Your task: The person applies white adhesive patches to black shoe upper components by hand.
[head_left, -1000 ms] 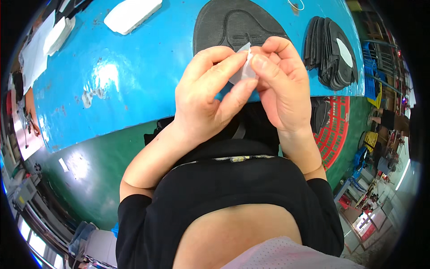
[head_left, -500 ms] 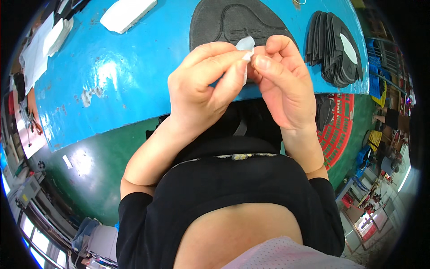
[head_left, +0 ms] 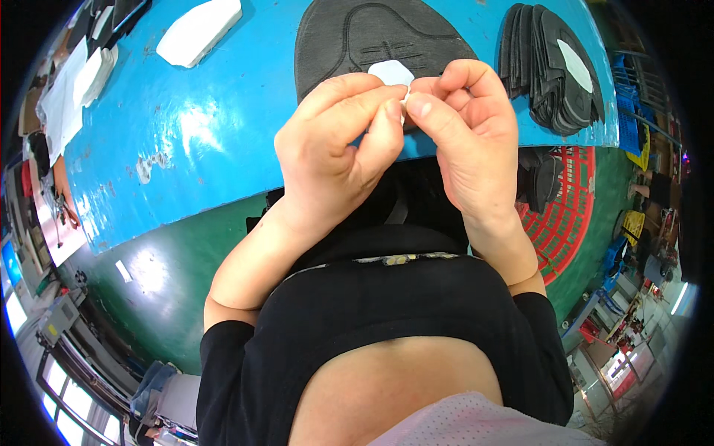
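Observation:
Between my hands is a small white patch (head_left: 391, 73), thin like a label or paper, with rounded corners. My left hand (head_left: 335, 130) pinches its lower edge between thumb and fingers. At the patch's right edge, the thumb and forefinger of my right hand (head_left: 472, 130) are closed on it, the other fingers curled. The exact contact is partly hidden by the fingertips. Just beyond lies a large black rounded pad (head_left: 323, 48) with curved seam lines, flat on the blue table (head_left: 223, 149); my hands cover its near edge.
At the right stands a stack of black pads (head_left: 532, 63) with a white patch (head_left: 574, 65) on its face. A stack of white pieces (head_left: 199, 32) lies at the far left, white sheets (head_left: 63, 111) beyond it. Below the table's right edge, a red basket (head_left: 569, 215) holds black pieces.
The white patch has tilted from nearly edge-on to showing its broad face. Both hands have shifted slightly left, fingers still at its edge. The view has moved a little.

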`<action>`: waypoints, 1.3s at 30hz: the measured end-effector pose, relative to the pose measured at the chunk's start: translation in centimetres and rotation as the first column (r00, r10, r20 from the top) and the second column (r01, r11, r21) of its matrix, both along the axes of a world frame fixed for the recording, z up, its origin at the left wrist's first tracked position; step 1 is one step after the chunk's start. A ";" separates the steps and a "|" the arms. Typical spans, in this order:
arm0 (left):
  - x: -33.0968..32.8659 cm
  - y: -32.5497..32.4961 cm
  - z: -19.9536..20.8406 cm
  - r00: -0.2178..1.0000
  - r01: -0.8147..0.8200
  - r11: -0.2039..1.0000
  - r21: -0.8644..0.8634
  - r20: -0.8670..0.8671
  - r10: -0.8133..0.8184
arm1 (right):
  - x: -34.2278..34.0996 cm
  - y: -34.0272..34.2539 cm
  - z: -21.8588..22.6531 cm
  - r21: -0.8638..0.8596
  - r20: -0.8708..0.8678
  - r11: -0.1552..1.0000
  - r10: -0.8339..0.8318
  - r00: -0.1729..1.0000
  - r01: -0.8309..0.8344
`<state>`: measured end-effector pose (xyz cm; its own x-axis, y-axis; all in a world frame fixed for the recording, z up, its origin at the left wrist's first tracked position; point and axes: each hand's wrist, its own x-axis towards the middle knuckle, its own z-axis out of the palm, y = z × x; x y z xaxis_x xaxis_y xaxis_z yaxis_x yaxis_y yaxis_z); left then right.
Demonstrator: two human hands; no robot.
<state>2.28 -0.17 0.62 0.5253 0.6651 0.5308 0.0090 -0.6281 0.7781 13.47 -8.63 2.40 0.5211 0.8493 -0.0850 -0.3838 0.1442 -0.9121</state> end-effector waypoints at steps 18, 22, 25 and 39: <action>-0.7 0.5 -0.4 0.969 0.245 0.900 -0.361 0.119 -0.216 | 0.9 -0.5 -1.3 0.142 -0.028 0.986 0.091 0.995 -0.086; -1.1 0.4 -0.2 0.963 0.270 0.837 -0.475 0.129 -0.238 | 0.7 -0.5 -1.6 0.171 -0.066 0.982 0.098 0.993 -0.086; -1.2 0.5 0.0 0.971 0.237 0.845 -0.479 0.135 -0.196 | 0.5 -0.4 -0.9 0.097 -0.051 0.992 0.084 0.995 -0.079; -1.1 0.6 -0.8 0.995 0.020 0.999 -0.038 0.096 -0.016 | -0.8 0.4 -0.8 0.015 -0.052 0.998 0.060 0.997 -0.060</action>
